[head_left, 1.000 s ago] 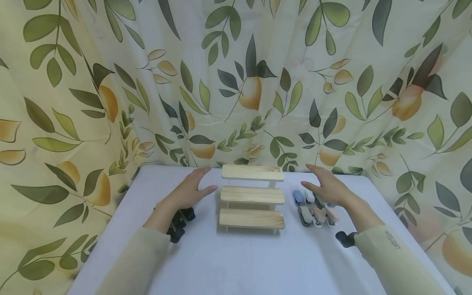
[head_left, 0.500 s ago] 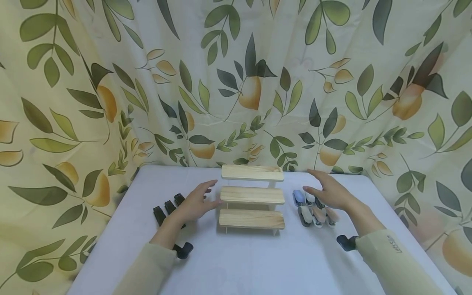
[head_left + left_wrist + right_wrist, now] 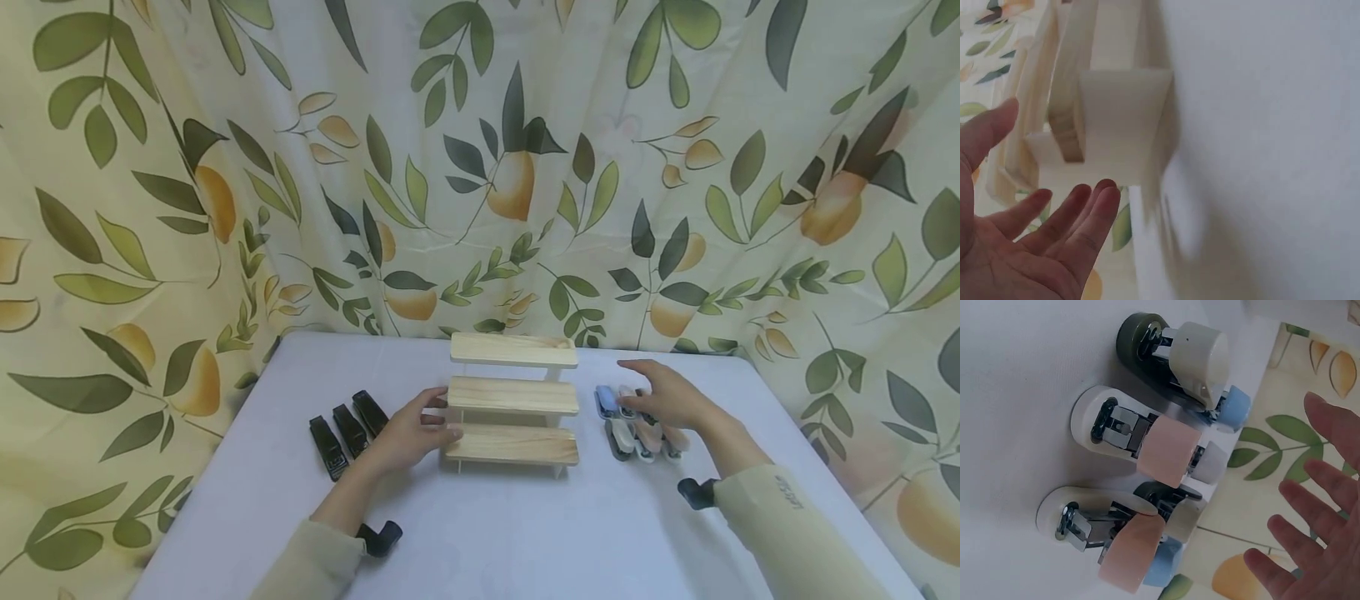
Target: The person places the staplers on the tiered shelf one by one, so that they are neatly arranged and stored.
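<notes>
A three-step wooden display stand with pale plank tops and white supports stands mid-table. My left hand is at its left end, thumb tip overlapping the lowest plank in the head view. In the left wrist view the slightly bent fingers are spread near the stand's white side panel, holding nothing. My right hand hovers over a cluster of small staplers, fingers apart. The right wrist view shows a green and cream stapler, a pink and white one and several more close together.
Left of the stand, several black staplers lie in a slanted row beside my left forearm. A white cloth covers the table. Behind it hangs a leaf-and-fruit patterned curtain. Each wrist carries a black camera mount.
My left hand has moved right and towards me from above the black staplers to the stand's left end, uncovering them. My right hand has lowered slightly over the small staplers.
</notes>
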### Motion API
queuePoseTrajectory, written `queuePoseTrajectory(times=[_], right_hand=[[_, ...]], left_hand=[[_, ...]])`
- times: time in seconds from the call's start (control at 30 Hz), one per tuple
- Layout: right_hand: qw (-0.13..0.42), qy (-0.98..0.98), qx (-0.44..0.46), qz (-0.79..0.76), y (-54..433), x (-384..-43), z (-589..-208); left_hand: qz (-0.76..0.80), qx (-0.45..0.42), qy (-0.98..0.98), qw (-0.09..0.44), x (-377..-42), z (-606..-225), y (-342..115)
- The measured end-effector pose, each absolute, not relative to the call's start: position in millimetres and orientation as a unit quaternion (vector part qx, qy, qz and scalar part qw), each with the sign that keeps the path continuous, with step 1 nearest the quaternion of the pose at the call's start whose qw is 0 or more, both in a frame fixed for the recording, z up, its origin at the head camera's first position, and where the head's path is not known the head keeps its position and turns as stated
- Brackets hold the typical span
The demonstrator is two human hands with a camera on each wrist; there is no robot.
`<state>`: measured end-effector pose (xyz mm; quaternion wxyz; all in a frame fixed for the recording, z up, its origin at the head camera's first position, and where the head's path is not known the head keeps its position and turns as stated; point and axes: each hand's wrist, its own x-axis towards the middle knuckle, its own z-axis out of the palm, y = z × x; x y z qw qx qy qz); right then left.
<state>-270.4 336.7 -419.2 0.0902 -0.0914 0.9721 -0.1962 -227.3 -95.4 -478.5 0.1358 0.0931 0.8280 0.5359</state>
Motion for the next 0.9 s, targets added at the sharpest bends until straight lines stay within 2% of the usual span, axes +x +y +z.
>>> queuePoseTrajectory(times=[0.9], right_hand=[[0.155,0.961,-0.058,-0.223,337.0,-288.5,-444.4]], left_hand=[[0.585,0.129,0.782,0.169,-218.0,-513.2,-99.3]])
